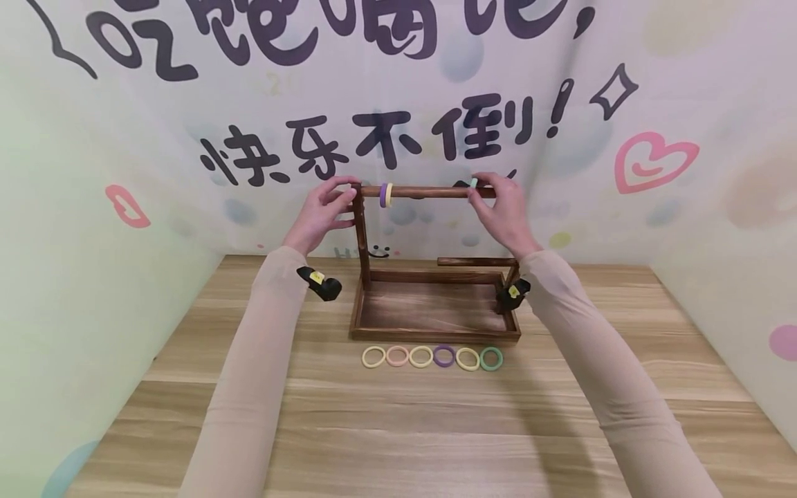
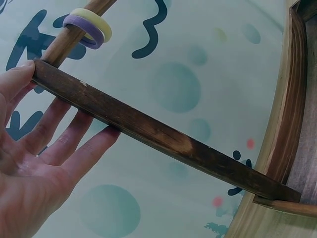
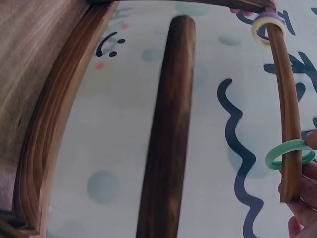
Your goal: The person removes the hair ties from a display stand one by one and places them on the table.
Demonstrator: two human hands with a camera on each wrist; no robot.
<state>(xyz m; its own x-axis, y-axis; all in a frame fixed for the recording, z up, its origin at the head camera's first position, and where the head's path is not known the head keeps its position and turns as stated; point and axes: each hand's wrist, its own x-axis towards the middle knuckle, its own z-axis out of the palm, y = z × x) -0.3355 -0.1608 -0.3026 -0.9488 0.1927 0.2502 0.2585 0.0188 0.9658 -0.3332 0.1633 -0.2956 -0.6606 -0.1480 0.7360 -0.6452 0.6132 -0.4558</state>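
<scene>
A dark wooden stand holds a long upper rod [image 1: 429,192] out from its left post [image 2: 163,136]. My left hand [image 1: 320,213] grips the top of that post, thumb on one side and fingers on the other. Near the post, a purple ring [image 1: 382,195] and a pale yellow ring [image 1: 389,195] hang side by side on the rod. Toward the rod's free end, my right hand [image 1: 506,213] pinches a green ring [image 3: 288,145], which encircles the rod. Part of the right hand lies beyond the edge of the right wrist view.
A shorter, lower rod [image 1: 473,262] rises from the right of the stand's tray base [image 1: 429,337]. Before the base lies a row of rings, among them a pink ring [image 1: 388,357], a purple ring [image 1: 435,357] and a green ring [image 1: 482,359]. Behind stands a printed backdrop [image 1: 560,207].
</scene>
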